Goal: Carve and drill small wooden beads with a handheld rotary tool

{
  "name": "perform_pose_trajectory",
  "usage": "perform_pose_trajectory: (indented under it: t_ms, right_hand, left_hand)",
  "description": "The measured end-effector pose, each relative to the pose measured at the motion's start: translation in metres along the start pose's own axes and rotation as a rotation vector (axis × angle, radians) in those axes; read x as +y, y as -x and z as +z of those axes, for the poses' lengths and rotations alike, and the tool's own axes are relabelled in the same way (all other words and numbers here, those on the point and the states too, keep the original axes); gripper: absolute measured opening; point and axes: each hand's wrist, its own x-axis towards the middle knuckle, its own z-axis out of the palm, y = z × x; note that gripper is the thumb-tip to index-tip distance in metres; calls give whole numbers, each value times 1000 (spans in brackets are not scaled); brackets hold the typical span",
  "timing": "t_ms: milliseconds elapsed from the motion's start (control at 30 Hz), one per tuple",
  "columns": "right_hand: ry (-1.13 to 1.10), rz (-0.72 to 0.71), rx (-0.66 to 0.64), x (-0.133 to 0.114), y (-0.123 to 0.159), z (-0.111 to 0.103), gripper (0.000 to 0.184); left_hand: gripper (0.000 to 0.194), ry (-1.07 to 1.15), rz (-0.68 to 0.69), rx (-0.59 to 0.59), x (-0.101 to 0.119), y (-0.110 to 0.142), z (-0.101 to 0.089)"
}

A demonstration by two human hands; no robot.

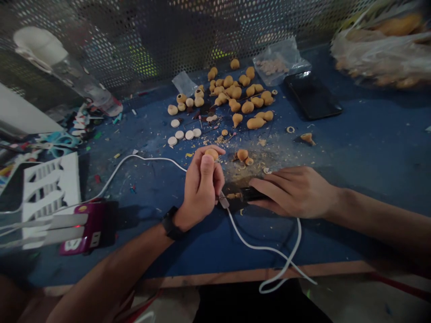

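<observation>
Fingers of the person's left hand [204,181] are gripping a small, rounded, tan gourd [211,154], the thumb pressing against its near side while the other fingers are curling behind and below it. That tan gourd is showing at the top of the grip, over the middle of a worn blue tabletop [161,264]. A black wristband [171,223] is circling the left wrist. The right hand [296,192] is spanning a black cylindrical tool [253,194], gripping it between thumb and fingers; its brass-coloured tip [232,196] is pointing toward the left hand, well below the gourd. Whether the tool is resting on the tabletop, I cannot tell. A white cable [249,246] with a pale connector [223,200] is running just beside the left hand and looping over the table's near edge. Two small brownish gourd pieces [243,155] are lying between and beyond the hands, among scattered shavings. Farther back, a loose cluster of tan gourds [235,93] is spreading toward a grey perforated metal screen [188,36], with several flat white discs [179,134] lying nearer on its left. On the right, a black smartphone [314,95] is lying near a clear plastic bag [274,65] of small pale pieces. To the left, a magenta power block [88,220] is holding grey plugs, and blue-handled scissors [63,142] are lying behind a white slotted panel [50,193].
</observation>
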Motion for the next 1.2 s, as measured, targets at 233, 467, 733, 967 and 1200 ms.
perform_pose_trajectory:
  t_ms: [233,467,733,967,1200]
  right_hand:
    - [25,12,-7,-1,0,0,33]
    - [14,-11,-8,1,0,-1,29]
    - [26,-22,11,5,-1,-3,29]
    - [50,32,35,4,2,2,28]
    - [69,25,39,5,1,0,31]
  left_hand:
    - [41,-20,-13,-33,1,0,1]
    - [42,-15,-13,-52,1,-1,1]
    - [45,34,-34,23,-4,-2,0]
    - [45,42,-47,18,-4,-2,-2]
    - [44,25,-50,-15,-3,-3,-2]
